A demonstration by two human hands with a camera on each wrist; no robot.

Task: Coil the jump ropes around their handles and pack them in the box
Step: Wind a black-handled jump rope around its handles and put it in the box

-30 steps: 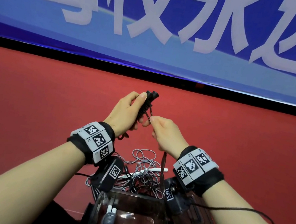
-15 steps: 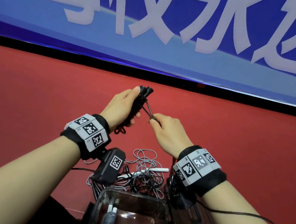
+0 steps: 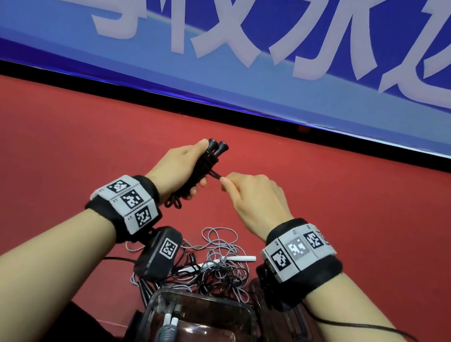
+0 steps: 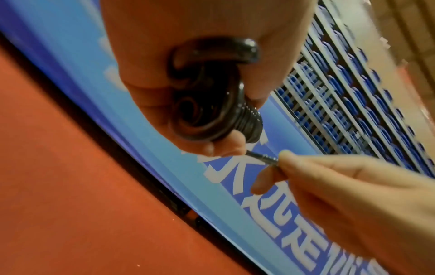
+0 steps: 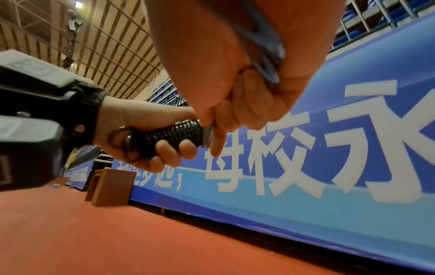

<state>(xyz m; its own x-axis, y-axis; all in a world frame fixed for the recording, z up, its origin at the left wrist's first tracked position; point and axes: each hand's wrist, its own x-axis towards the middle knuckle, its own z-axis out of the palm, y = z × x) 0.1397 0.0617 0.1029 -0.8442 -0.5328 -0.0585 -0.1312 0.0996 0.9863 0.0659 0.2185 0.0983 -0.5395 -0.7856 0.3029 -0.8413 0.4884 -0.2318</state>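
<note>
Black coiled rope (image 3: 202, 171) gripped by L hand (image 3: 179, 168); R hand (image 3: 255, 199) pinches end.

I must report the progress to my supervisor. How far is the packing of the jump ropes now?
Done: one coiled rope with white handles already lies in the clear box. In hand: the left hand grips the black jump rope, wound round its handles, while the right hand pinches its last loop. Left: the tangle of grey and black ropes on the red floor.
</note>
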